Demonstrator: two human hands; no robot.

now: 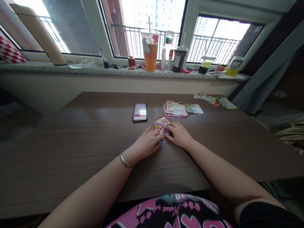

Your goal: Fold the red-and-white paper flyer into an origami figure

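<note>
Small, brightly printed paper cards in red, yellow and white lie on the brown table before me. Large figures show on the upper ones, and a bluish piece pokes out at the lower edge. My left hand, with a silver bangle at its wrist, covers their lower left side, its fingers curled over the paper. From the right, my right hand grips their edge with bent fingers. The fingertips nearly meet, and part of the cards is hidden beneath them.
A phone lies left of a stack of printed cards. Green-edged packets touch that stack, and more papers sit at the far right. On the windowsill stand an orange drink cup, a dark cup and bottles.
</note>
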